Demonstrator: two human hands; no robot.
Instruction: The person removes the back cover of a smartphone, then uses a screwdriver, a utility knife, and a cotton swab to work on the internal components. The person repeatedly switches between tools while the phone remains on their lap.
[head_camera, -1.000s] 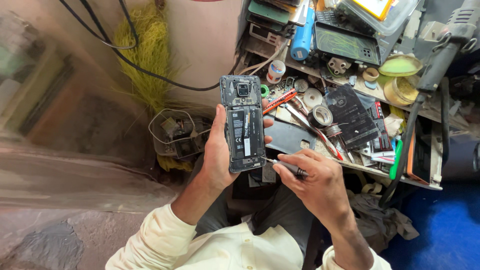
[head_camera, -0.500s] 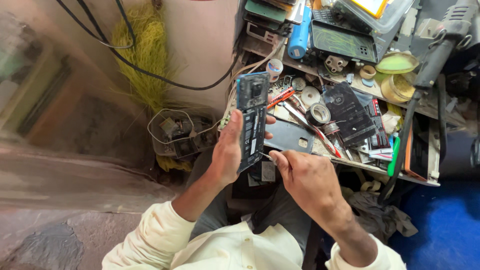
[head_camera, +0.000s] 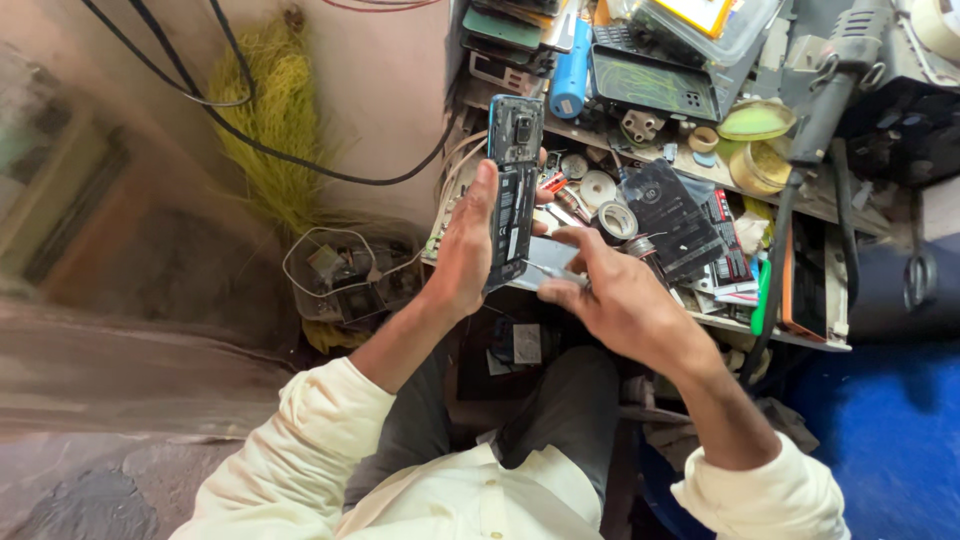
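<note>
Cluttered table (head_camera: 800, 335) edge lies ahead. Left hand (head_camera: 465, 250) fingers clasp an opened phone (head_camera: 508, 190), held above the table's near edge, long axis running away from the person, camera end farthest. Right hand (head_camera: 620, 295) fingers pinch a thin tool (head_camera: 550, 270) beside it. Tape rolls (head_camera: 610, 205) lie just behind.

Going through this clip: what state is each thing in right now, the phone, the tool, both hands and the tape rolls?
Phone: back cover off, insides showing, held upright.
Left hand: closed around the phone's edge.
Right hand: pinching a thin tool.
Thin tool: tip at the phone's lower edge.
Tape rolls: lying flat on the bench.
</note>
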